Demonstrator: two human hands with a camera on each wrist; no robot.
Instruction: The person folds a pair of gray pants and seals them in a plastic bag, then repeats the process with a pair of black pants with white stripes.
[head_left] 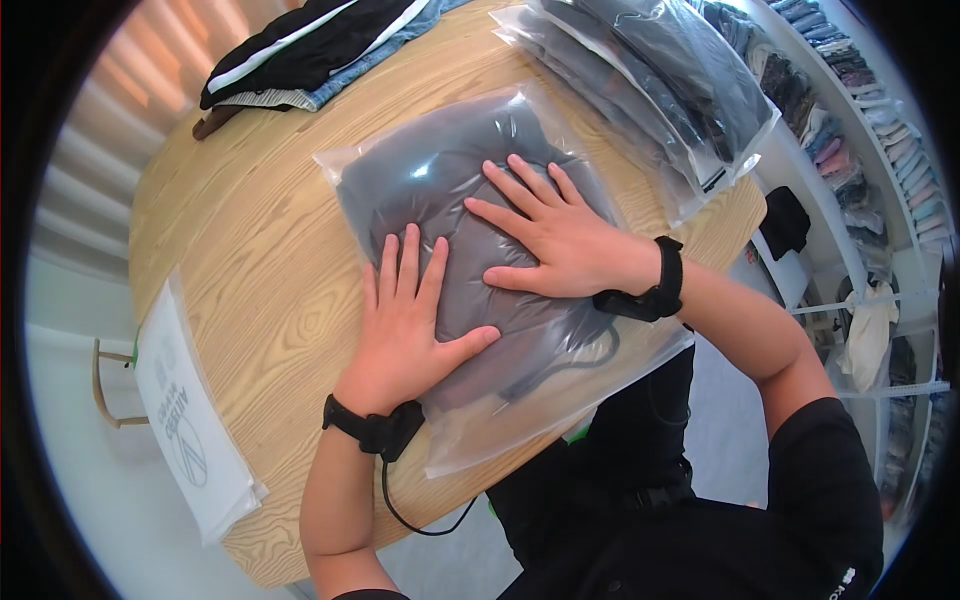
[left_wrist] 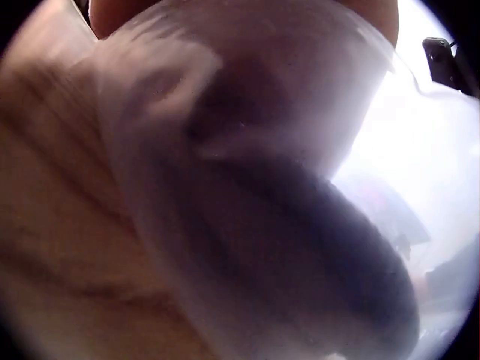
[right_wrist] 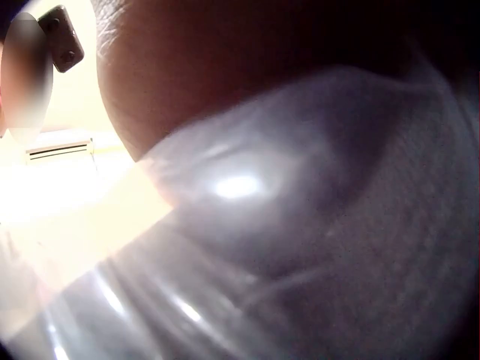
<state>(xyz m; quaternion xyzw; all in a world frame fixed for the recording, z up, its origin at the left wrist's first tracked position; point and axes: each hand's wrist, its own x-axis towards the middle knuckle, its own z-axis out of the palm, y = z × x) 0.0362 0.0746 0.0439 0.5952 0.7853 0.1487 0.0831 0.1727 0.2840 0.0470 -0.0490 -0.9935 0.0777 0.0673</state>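
A clear plastic bag (head_left: 475, 435) with a folded dark grey garment (head_left: 430, 180) inside lies on the wooden table, its near edge reaching over the table's front. My left hand (head_left: 405, 335) rests on the bag's left side, fingers spread and pointing away from me. On the right side, my right hand (head_left: 560, 240) presses flat on the film with spread fingers. A dark cord-like loop (head_left: 590, 365) shows through the bag near its lower end. In both wrist views, the grey fabric under shiny film (left_wrist: 247, 210) (right_wrist: 337, 210) fills much of the picture.
Several bagged dark garments (head_left: 660, 80) are piled at the back right of the table (head_left: 270, 300). A black-and-white garment with denim (head_left: 310, 50) lies at the far left. Flat printed plastic bags (head_left: 185, 410) lie at the left edge. Shelves of bagged clothes (head_left: 860, 130) stand to the right.
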